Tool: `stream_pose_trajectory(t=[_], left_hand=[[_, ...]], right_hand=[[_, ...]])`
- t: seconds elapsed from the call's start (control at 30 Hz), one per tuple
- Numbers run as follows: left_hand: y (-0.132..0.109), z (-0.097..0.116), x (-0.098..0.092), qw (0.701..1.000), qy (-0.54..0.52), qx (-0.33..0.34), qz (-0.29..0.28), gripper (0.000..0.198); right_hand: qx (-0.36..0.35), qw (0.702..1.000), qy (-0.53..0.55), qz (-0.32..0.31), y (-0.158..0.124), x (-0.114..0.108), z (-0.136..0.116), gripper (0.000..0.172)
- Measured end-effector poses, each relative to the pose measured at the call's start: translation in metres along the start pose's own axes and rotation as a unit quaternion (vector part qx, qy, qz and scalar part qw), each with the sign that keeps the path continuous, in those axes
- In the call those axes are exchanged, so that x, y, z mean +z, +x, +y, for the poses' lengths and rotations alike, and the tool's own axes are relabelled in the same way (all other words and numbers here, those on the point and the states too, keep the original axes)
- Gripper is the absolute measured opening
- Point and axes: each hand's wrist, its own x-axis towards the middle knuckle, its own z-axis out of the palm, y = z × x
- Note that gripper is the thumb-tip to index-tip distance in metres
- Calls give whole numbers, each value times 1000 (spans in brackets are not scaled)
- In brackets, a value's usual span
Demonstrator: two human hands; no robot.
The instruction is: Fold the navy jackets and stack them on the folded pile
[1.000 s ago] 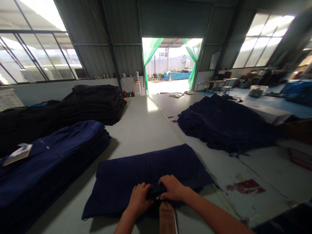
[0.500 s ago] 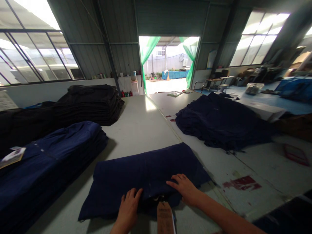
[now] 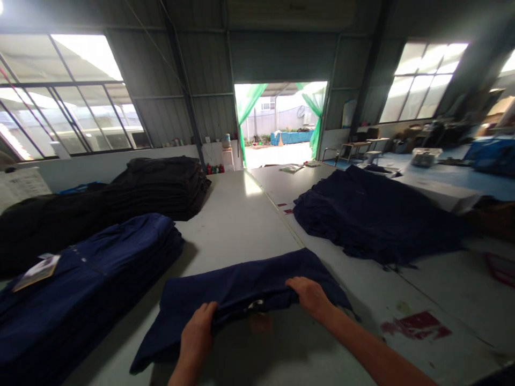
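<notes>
A folded navy-blue garment (image 3: 241,279) lies crosswise on the table in front of me, its near edge lifted. My left hand (image 3: 199,324) is closed over that edge on the left, with the thumb out of sight. Farther right, my right hand (image 3: 309,294) grips the same edge, fingers on top of the cloth. Between the hands a small shiny fitting (image 3: 256,304) shows at the edge. Below it a brownish tag (image 3: 260,323) is blurred.
Folded blue garments (image 3: 120,257) are stacked at left, a paper card (image 3: 37,272) on top. Behind them rise piled black garments (image 3: 161,187). A loose navy heap (image 3: 374,214) covers the right side of the pale table (image 3: 229,225). A doorway with green curtains (image 3: 316,107) stands beyond.
My hands have gone from lying spread on the garment to gripping its near edge, which is now raised. The hang tag has become blurred. The view has tilted upward.
</notes>
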Motion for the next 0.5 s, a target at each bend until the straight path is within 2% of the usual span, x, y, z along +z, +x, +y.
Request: stream_pose_trajectory(t=[0.13, 0.27, 0.33, 0.4, 0.5], left_hand=[[-2, 7, -49, 994, 0, 9, 105, 48], [-11, 13, -107, 990, -7, 9, 141, 30], [-16, 14, -130, 989, -18, 16, 144, 27], [-17, 13, -146, 990, -35, 30, 131, 24], [-5, 12, -147, 995, -55, 26, 76, 26]], right_hand=[[12, 1000, 13, 20, 6, -48, -18, 50], [15, 999, 40, 9, 5, -107, -38, 44], [4, 999, 51, 8, 3, -131, -43, 44], [-15, 998, 56, -1, 3, -146, -41, 45], [-7, 999, 29, -11, 16, -145, -32, 42]])
